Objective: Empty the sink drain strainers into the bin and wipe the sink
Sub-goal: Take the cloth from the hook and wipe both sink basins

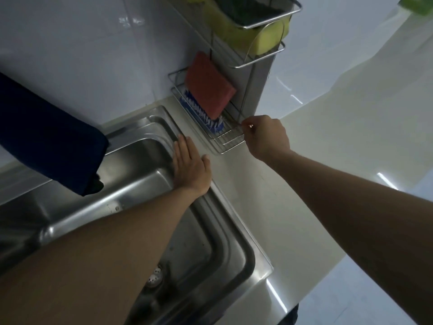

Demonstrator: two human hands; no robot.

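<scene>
A stainless steel sink (225, 235) fills the lower left. Its drain strainer (155, 275) shows at the basin's bottom, partly hidden by my left forearm. My left hand (191, 165) lies flat with straight fingers on the sink's right rim. My right hand (267, 136) is at the front corner of a wire rack (225, 141) on the counter, fingers curled and pinching the rack's wire. In the rack lean a red sponge (209, 84) and a blue-and-white brush (202, 113).
A dark blue cloth or sleeve (49, 134) hangs over the sink's far left. Upper wire shelves (257, 43) hold yellow sponges (262, 37) and a dark pad. The pale counter (293, 195) runs right of the sink; white wall tiles stand behind.
</scene>
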